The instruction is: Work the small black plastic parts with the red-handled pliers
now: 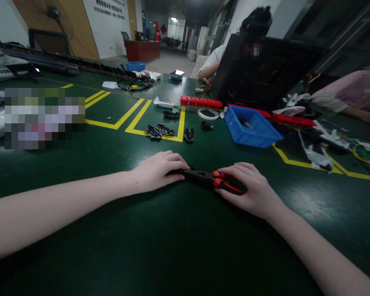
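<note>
In my right hand [249, 187] are red-and-black handled needle-nose pliers [203, 176], their jaws pointing left. My left hand [162, 170] is closed, thumb and fingers pinching a small black part [174, 172] at the tips of the jaws. Most of that part is hidden by the fingers, so its shape is unclear. Beyond the hands, several black plastic pieces [154, 131] lie at a yellow-taped rectangle on the green table [135, 246]. A dark round piece [206, 126] rests to the right of them.
A blue bin [253, 127] with dark items stands ahead to the right. Behind it are a red strip [200, 101], a white ring [208, 114] and a large black panel [265, 70]. Two people sit across the table. Wires and white scraps [317, 156] lie far right.
</note>
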Motion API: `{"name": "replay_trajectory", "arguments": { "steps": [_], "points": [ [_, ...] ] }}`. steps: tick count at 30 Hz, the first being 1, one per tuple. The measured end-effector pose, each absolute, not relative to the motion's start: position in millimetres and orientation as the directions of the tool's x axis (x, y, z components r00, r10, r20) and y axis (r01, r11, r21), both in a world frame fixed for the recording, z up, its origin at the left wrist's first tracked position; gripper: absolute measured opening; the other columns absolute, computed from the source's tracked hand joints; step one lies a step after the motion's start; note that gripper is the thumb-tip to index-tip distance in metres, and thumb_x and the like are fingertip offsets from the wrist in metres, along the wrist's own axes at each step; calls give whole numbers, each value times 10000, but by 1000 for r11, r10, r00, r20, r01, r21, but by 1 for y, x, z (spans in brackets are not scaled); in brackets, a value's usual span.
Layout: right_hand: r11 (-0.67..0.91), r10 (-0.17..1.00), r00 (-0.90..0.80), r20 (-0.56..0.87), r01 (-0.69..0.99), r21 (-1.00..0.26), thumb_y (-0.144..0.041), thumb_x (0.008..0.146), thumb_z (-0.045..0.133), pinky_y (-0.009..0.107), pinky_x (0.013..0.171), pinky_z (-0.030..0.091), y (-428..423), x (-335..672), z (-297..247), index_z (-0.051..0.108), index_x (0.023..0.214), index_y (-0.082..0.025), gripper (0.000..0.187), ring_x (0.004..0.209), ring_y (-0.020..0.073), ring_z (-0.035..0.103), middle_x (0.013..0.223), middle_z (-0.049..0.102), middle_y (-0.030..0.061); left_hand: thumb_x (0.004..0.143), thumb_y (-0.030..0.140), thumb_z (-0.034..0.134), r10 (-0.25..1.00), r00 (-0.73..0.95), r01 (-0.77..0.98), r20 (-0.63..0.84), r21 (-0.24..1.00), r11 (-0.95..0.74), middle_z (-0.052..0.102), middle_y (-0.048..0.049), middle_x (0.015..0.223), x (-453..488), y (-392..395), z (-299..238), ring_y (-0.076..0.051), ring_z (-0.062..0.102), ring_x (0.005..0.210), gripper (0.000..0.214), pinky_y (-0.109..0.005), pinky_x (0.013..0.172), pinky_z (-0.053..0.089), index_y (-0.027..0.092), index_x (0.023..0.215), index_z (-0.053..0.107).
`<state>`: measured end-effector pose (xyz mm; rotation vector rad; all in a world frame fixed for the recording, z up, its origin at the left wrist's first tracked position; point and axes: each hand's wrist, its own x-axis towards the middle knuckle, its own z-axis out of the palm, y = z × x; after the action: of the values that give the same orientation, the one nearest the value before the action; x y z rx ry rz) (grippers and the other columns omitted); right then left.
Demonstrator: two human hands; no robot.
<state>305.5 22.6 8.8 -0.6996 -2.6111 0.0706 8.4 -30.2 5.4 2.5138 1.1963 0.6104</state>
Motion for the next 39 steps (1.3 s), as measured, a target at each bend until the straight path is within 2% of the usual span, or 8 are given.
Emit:
{"name": "replay_trajectory", "arguments": {
  "steps": [6, 12, 22, 39],
  "points": [
    [899, 421, -834, 356, 436, -42, -381, 847, 639, 433, 834, 484, 26, 308, 15, 591, 1069, -179, 304, 840, 233, 673, 984, 712, 97, 929, 198, 633, 762, 597, 657, 249, 394, -643, 640, -75, 1216, 9, -30, 5, -241, 588, 1068, 270, -413, 911, 487, 195, 1199, 640],
    [880, 472, -824, 314, 464, -104, -371, 849, 621, 341, 689, 522, 24, 308, 11, 579, 1095, -182, 314, 794, 212, 661, 983, 684, 90, 935, 213, 626, 772, 583, 657, 254, 412, -632, 646, -78, 1200, 10, -30, 6, -244, 594, 1065, 260, -416, 917, 484, 203, 1194, 645],
    [860, 510, -804, 305, 475, -183, -355, 852, 613, 317, 692, 550, 19, 305, 10, 576, 1120, -198, 312, 811, 202, 665, 997, 665, 85, 925, 208, 638, 767, 591, 645, 251, 424, -636, 634, -75, 1215, 8, -29, 5, -238, 580, 1058, 281, -411, 918, 483, 201, 1206, 647],
    [864, 503, -815, 287, 463, -198, -344, 856, 617, 330, 708, 559, 23, 307, 12, 575, 1125, -205, 306, 833, 207, 669, 1004, 669, 88, 940, 213, 620, 766, 598, 655, 237, 406, -637, 620, -71, 1230, 9, -30, 6, -243, 562, 1073, 279, -410, 928, 470, 215, 1218, 633]
  ]
}}
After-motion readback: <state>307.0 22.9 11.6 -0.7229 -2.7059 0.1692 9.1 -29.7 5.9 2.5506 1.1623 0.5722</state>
